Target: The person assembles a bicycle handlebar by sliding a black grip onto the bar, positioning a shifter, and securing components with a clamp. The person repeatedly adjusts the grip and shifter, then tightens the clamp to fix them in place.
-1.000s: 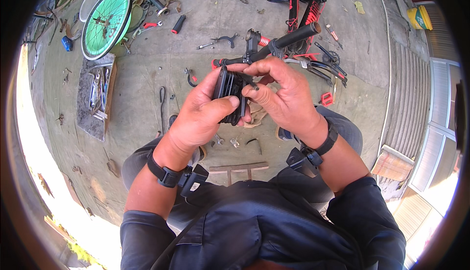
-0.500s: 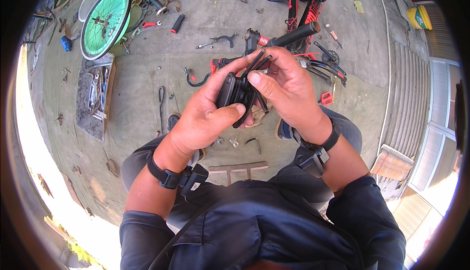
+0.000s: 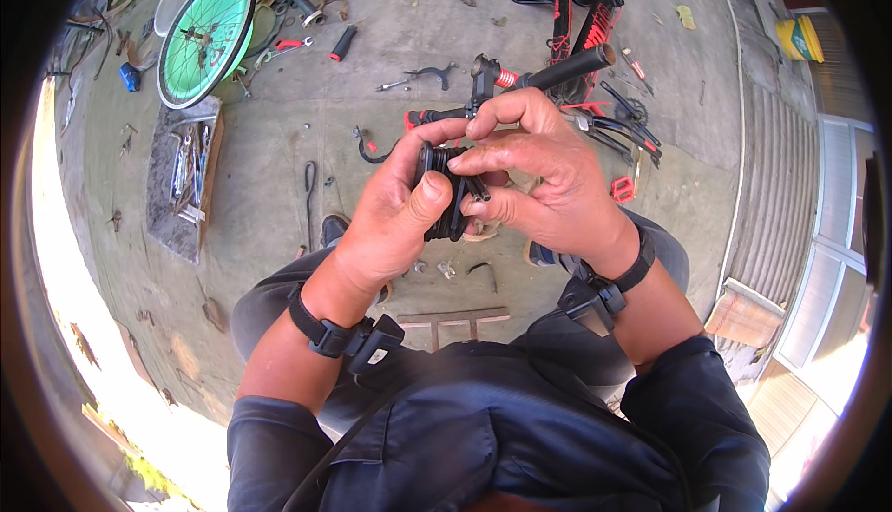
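Note:
In front of my knees, both hands hold a black oval-sided piece (image 3: 448,219) with stacked, ridged layers and thin rod-like parts. Its exact kind I cannot make out. My left hand (image 3: 386,231) is closed around its left side, thumb pressed on the face. From the right, my right hand (image 3: 567,173) pinches the short black rod ends with thumb and fingers, its index finger bent above. The fingers hide part of the piece. Just beyond my hands lie a black bar-shaped bike part (image 3: 571,64) and a black stem-like part (image 3: 483,80).
A red-and-black bike frame (image 3: 581,29) lies at the far right. Far left are a green-backed wheel (image 3: 206,38) and a tray (image 3: 160,205) of wrenches. A red pedal (image 3: 623,189), a black-handled tool (image 3: 343,43) and small parts are scattered on the ground.
The black piece has turned in my hands, and its rods no longer stick out upward. My right thumb has moved lower, with the right fingers now over the rod ends.

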A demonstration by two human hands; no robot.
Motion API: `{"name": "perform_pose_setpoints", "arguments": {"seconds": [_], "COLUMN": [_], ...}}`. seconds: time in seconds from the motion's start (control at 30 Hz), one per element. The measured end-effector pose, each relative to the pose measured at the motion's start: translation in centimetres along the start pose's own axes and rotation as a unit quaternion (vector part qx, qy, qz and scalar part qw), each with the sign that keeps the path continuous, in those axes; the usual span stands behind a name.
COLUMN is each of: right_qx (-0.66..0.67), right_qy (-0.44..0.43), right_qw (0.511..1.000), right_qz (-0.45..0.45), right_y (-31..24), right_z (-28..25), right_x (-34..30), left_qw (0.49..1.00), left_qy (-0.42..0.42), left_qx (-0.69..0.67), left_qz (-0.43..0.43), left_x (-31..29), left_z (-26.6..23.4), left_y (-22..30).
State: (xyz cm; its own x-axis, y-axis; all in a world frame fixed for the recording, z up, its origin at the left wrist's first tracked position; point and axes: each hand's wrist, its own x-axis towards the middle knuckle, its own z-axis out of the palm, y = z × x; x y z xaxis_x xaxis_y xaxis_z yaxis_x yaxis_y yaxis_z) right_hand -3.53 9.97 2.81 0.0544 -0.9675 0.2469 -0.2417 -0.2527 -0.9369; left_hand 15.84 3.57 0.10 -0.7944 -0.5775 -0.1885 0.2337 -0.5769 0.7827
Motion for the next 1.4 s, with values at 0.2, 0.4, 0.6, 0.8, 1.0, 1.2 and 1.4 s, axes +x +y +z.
{"name": "perform_pose_setpoints", "arguments": {"seconds": [0.2,0.4,0.6,0.8,1.0,1.2,1.4], "right_qx": [-0.075,-0.114,-0.073,0.000,0.047,0.018,-0.006], "right_qy": [-0.009,-0.037,-0.047,-0.041,0.002,0.022,0.013], "right_qw": [0.995,0.989,0.993,0.997,0.998,1.000,0.997], "right_qz": [-0.068,-0.091,-0.076,-0.067,-0.031,-0.006,0.075], "right_y": [0.3,0.0,-0.1,0.2,0.4,0.3,0.4], "right_z": [-0.1,-0.4,-1.0,-1.0,-0.6,-0.4,0.2], "right_x": [0.2,0.2,0.1,0.0,-0.5,-0.3,-0.4], "left_qw": [1.000,1.000,0.998,0.997,0.996,0.998,0.990], "left_qy": [0.000,-0.012,-0.029,-0.041,-0.030,0.018,0.050], "left_qx": [-0.009,-0.006,-0.032,-0.041,0.008,0.051,0.135], "left_qz": [-0.027,0.000,-0.035,-0.043,-0.080,-0.022,0.007], "left_x": [-0.3,0.1,0.0,0.1,-0.2,0.0,0.1], "left_z": [-0.2,0.2,0.4,0.5,0.6,0.6,0.0], "left_y": [0.1,0.0,0.8,1.2,1.7,1.1,1.0]}}
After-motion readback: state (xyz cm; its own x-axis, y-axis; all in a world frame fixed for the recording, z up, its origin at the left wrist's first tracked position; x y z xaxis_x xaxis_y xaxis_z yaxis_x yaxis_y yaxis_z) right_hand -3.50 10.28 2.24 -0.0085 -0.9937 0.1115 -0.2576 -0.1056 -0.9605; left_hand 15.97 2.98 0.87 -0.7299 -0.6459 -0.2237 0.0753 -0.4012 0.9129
